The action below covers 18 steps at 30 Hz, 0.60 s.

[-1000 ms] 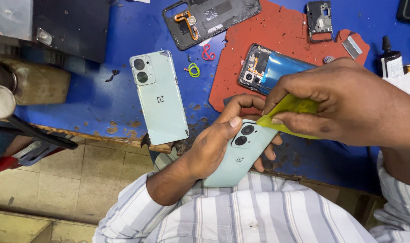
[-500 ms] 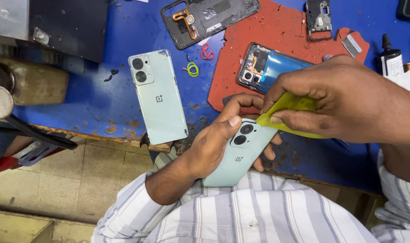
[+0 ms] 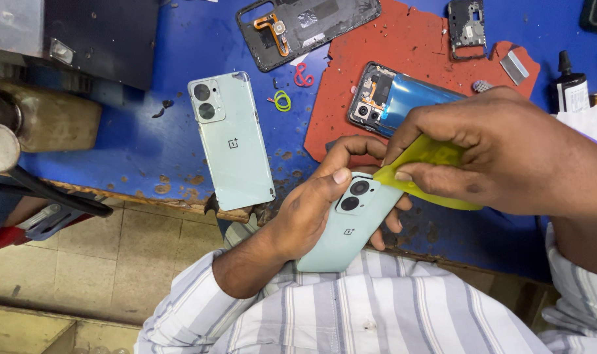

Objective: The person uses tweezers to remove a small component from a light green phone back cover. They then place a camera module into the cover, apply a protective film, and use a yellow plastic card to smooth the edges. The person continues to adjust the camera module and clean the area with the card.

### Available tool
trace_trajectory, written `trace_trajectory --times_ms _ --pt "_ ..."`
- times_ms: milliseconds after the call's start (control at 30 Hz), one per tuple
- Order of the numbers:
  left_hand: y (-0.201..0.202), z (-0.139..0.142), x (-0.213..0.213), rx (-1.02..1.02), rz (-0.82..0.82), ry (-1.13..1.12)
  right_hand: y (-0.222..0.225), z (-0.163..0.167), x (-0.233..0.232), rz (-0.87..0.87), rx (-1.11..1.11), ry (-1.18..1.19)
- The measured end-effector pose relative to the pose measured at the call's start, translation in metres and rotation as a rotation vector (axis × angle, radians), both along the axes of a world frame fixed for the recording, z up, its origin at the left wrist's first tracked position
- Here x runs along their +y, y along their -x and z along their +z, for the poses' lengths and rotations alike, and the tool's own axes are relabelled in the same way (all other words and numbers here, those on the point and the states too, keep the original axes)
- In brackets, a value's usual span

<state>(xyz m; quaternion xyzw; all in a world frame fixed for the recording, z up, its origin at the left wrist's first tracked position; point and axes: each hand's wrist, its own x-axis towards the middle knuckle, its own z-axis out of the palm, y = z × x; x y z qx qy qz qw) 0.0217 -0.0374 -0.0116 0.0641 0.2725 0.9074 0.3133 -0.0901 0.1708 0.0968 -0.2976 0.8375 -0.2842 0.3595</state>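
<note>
1. mint-green phone (image 3: pixel 341 229) sits back-up in the left hand (image 3: pixel 305 210), fingers clenched round its edges, held above the near edge of the blue bench (image 3: pixel 148 144).
2. right hand (image 3: pixel 508 154) pinches a yellow plastic card (image 3: pixel 420 167), its corner touching the phone's top edge beside the camera block.
3. a second mint-green back cover (image 3: pixel 233 141) lies flat on the bench (well apart from both hands).
4. an opened phone with a blue battery (image 3: pixel 393 98) rests on the red mat (image 3: pixel 403 52).

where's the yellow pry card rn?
Head view, right of centre: the yellow pry card is pinched in the right hand, its tip at the top edge of the mint phone held in the left hand.
</note>
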Motion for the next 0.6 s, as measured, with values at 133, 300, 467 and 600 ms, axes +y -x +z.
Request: trace_trajectory --times_ms 133,300,467,600 --pt "0.000 -0.001 0.001 -0.007 0.012 -0.013 -0.005 -0.002 0.002 -0.039 -0.003 -0.008" --pt "0.000 -0.002 0.002 -0.016 0.020 -0.027 -0.009 -0.004 0.001 -0.072 0.050 0.103" --pt "0.001 -0.003 0.005 -0.007 0.025 -0.004 -0.012 -0.006 0.000 -0.088 0.106 0.131" --pt "0.000 -0.003 0.003 -0.022 0.044 -0.036 -0.015 -0.010 0.001 -0.176 0.031 0.046"
